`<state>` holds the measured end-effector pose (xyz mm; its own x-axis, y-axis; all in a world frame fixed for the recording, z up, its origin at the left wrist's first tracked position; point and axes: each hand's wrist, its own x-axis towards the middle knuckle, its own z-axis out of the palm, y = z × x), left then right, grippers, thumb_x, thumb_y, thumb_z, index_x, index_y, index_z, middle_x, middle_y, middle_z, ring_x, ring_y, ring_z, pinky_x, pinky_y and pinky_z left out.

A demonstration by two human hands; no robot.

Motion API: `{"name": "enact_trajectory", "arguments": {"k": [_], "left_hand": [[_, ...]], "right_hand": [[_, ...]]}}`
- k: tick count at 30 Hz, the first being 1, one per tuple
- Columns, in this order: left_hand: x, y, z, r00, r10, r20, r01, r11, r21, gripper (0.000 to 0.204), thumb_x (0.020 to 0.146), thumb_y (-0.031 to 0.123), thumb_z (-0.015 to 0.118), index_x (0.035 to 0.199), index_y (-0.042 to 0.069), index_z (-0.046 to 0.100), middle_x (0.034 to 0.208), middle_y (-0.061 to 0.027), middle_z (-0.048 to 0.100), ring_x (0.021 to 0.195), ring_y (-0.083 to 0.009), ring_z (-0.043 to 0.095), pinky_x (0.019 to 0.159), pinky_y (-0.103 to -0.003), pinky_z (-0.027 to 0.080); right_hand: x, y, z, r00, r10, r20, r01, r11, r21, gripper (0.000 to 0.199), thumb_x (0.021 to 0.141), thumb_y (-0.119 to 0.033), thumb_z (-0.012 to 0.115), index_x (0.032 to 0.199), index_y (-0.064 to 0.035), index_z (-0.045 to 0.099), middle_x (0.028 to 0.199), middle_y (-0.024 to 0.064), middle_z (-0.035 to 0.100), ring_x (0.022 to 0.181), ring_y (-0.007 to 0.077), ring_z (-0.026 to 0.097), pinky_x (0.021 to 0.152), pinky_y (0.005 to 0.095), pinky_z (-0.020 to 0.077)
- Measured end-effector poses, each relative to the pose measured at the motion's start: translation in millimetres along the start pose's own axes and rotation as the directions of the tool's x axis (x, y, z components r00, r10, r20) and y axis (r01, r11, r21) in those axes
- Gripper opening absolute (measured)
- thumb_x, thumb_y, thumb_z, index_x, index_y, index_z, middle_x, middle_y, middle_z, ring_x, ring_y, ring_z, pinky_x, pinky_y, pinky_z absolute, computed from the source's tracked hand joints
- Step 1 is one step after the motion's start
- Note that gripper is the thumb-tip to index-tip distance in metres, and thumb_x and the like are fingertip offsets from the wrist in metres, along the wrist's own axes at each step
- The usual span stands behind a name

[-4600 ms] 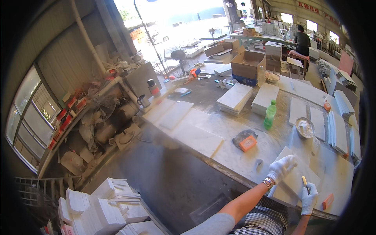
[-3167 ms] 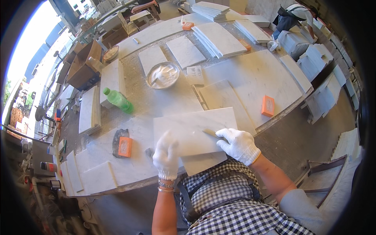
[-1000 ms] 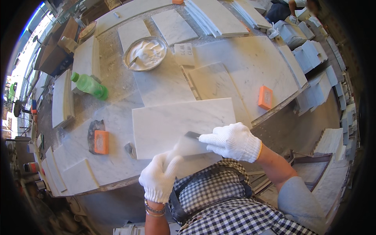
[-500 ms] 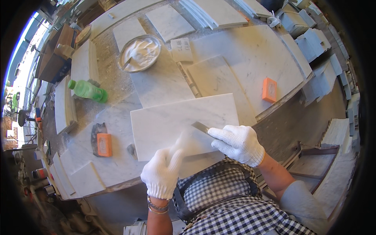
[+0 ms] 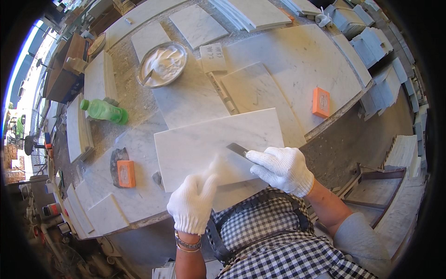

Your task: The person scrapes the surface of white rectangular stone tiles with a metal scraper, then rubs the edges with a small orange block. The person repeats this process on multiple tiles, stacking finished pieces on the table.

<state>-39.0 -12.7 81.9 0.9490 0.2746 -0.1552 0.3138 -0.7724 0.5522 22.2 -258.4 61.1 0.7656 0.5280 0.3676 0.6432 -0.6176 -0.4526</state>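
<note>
A white marble slab [image 5: 200, 142] lies at an angle in front of me on other stone pieces, its near edge close to my apron. My right hand [image 5: 283, 169], in a white knitted glove, grips a putty knife [image 5: 238, 149]; its flat metal blade sticks out to the left above the slab, and the handle is hidden in the glove. My left hand [image 5: 190, 202], gloved too, rests at the slab's near edge with thumb and forefinger apart, the stretched finger lying over the slab's surface. No object shows in it.
A bowl of white paste [image 5: 162, 65] with a tool in it stands beyond the slab. A green bottle [image 5: 104, 111] lies at left. Orange blocks sit at left [image 5: 126, 174] and right [image 5: 321, 102]. A marker pen [image 5: 223, 93] and stacked slabs [image 5: 78, 128] are on the table.
The view has shifted slightly. Both hands stay almost in place over the slab, with the putty knife still in the right hand.
</note>
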Motion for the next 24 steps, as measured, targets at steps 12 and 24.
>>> {"name": "enact_trajectory", "arguments": {"k": [12,24], "left_hand": [[-3,0,0,1.0,-0.006,0.01,0.007,1.0,-0.015,0.037,0.088,0.044,0.077,0.088,0.008,0.071,0.074,-0.0152,0.069,0.068,-0.0377,0.068,0.061,-0.044,0.052],[-8,-3,3,0.998,0.058,0.009,-0.058,0.998,-0.017,0.034,0.088,0.042,0.08,0.093,0.009,0.075,0.074,-0.0138,0.069,0.066,-0.0334,0.069,0.062,-0.04,0.053]], "right_hand": [[-1,0,4,1.0,0.003,-0.022,-0.004,0.999,-0.047,0.033,0.086,-0.026,0.078,0.117,-0.0154,0.073,0.072,0.0035,0.063,0.057,0.0222,0.063,0.048,0.0348,0.0502],[-1,0,3,0.999,-0.004,-0.034,0.002,0.999,-0.04,0.034,0.086,-0.025,0.077,0.118,-0.0143,0.073,0.072,0.0041,0.062,0.057,0.0226,0.063,0.049,0.0349,0.0502]]}}
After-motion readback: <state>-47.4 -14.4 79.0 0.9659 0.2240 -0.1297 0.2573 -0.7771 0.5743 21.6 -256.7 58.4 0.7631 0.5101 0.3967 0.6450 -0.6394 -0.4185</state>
